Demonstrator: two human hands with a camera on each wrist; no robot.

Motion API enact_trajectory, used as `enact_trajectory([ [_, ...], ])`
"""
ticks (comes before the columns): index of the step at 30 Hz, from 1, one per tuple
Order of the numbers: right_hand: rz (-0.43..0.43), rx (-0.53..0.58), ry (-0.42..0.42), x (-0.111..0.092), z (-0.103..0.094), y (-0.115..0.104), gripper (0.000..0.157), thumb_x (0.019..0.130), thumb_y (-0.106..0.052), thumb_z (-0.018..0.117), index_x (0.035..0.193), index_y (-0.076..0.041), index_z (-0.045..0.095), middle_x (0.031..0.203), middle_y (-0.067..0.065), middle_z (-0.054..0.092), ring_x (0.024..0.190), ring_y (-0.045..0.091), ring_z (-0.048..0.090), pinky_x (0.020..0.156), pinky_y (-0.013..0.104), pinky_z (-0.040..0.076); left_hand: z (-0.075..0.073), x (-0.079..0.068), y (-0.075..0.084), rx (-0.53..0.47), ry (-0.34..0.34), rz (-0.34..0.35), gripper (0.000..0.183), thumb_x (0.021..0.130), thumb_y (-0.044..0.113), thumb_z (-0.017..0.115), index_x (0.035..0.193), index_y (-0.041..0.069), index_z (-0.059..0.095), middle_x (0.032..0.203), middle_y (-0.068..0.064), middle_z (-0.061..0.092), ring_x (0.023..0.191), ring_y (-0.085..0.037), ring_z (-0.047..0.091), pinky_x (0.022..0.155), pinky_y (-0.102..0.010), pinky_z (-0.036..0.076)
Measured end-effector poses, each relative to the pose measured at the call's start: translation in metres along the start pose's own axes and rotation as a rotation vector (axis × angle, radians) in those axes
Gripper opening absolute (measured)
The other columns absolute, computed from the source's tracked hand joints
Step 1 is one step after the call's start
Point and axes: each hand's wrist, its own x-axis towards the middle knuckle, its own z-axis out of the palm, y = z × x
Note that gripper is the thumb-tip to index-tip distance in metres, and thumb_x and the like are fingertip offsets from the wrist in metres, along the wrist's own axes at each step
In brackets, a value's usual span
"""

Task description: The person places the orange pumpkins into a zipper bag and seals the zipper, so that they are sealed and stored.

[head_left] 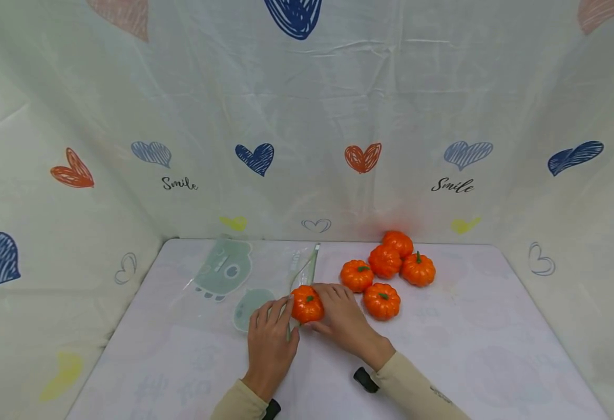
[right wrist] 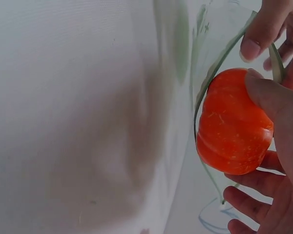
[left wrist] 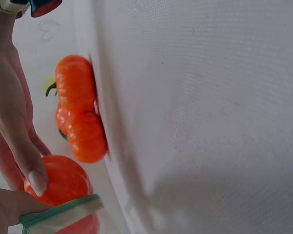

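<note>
My right hand (head_left: pixel 341 315) grips a small orange pumpkin (head_left: pixel 307 306) with a green stem, thumb on one side and fingers on the other. The pumpkin (right wrist: pixel 234 126) sits at the mouth of a clear zip bag (head_left: pixel 223 265) with a green cartoon animal print. In the left wrist view the bag's green zip edge (left wrist: pixel 63 214) crosses in front of the pumpkin (left wrist: pixel 66 178). My left hand (head_left: pixel 274 341) pinches the bag's edge at the opening, its thumb (right wrist: pixel 254 44) showing beside the green strip in the right wrist view.
Several more orange pumpkins (head_left: pixel 382 301) stand in a cluster right of the bag, toward the back of the white table (head_left: pixel 470 350). Behind the table hangs a pale curtain (head_left: pixel 307 105) printed with hearts. The bag lies flat over the table's back left.
</note>
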Motion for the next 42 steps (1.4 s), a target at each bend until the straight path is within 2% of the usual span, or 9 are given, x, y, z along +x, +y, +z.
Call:
enact_trajectory([
  [11,-0.016,0.001,-0.058,0.011,0.020,-0.001,0.076,0.089,-0.036,0.086,0.149,-0.003,0.052,0.145,0.014,0.062,0.132,0.034,0.056,0.115,0.053,0.043,0.003,-0.002,0.001,0.022,-0.011,0.032,0.061,0.067,0.011,0.099,0.123,0.005,0.076,0.122,-0.009,0.073,0.111,-0.034,0.062,0.096,-0.050,0.051],
  [19,-0.053,-0.004,-0.039,0.013,0.034,0.000,0.074,0.090,-0.027,0.087,0.148,-0.001,0.051,0.144,0.016,0.061,0.133,0.040,0.055,0.115,0.056,0.043,0.006,-0.004,-0.001,0.038,-0.019,0.065,0.062,0.066,0.012,0.100,0.123,0.006,0.076,0.122,-0.006,0.071,0.112,-0.032,0.061,0.094,-0.049,0.051],
  [24,-0.023,-0.022,-0.042,0.010,0.035,0.000,0.076,0.090,-0.030,0.086,0.151,-0.002,0.050,0.149,0.016,0.059,0.137,0.039,0.053,0.115,0.057,0.043,0.007,-0.005,-0.002,0.046,-0.016,0.072,0.063,0.064,0.012,0.100,0.122,0.006,0.077,0.122,-0.006,0.071,0.111,-0.032,0.061,0.094,-0.048,0.051],
  [27,0.010,-0.054,-0.015,0.005,0.031,0.000,0.075,0.090,-0.035,0.086,0.148,-0.001,0.054,0.146,0.016,0.060,0.135,0.038,0.054,0.114,0.057,0.044,0.006,-0.004,-0.001,0.044,-0.028,0.063,0.063,0.065,0.012,0.100,0.123,0.006,0.076,0.123,-0.006,0.071,0.112,-0.032,0.061,0.094,-0.049,0.051],
  [30,0.036,-0.092,0.044,-0.001,0.030,0.001,0.071,0.087,-0.036,0.088,0.141,0.000,0.059,0.139,0.016,0.062,0.130,0.037,0.056,0.111,0.056,0.046,0.005,-0.004,-0.001,0.045,-0.036,0.053,0.065,0.064,0.012,0.101,0.124,0.006,0.076,0.123,-0.006,0.071,0.112,-0.032,0.062,0.094,-0.049,0.051],
  [35,0.066,-0.107,0.120,-0.005,0.034,-0.001,0.055,0.085,-0.031,0.090,0.125,-0.003,0.067,0.125,0.012,0.065,0.119,0.033,0.059,0.106,0.053,0.049,0.006,-0.004,-0.002,0.045,-0.023,0.057,0.067,0.062,0.013,0.102,0.124,0.005,0.076,0.123,-0.007,0.071,0.111,-0.033,0.061,0.094,-0.049,0.051],
  [38,0.081,-0.083,0.115,-0.002,0.038,-0.004,0.047,0.088,-0.030,0.088,0.122,-0.004,0.069,0.122,0.011,0.066,0.118,0.033,0.060,0.107,0.053,0.049,0.007,-0.003,-0.002,0.037,0.004,0.075,0.065,0.060,0.010,0.102,0.121,0.006,0.077,0.121,-0.006,0.071,0.111,-0.032,0.061,0.093,-0.048,0.051],
  [42,0.037,-0.067,0.053,0.001,0.041,-0.009,0.045,0.093,-0.025,0.083,0.130,-0.003,0.070,0.128,0.013,0.065,0.123,0.034,0.058,0.109,0.055,0.047,0.009,-0.003,-0.003,0.034,0.038,0.103,0.063,0.061,0.007,0.100,0.119,0.005,0.077,0.120,-0.006,0.071,0.112,-0.030,0.060,0.092,-0.048,0.049],
])
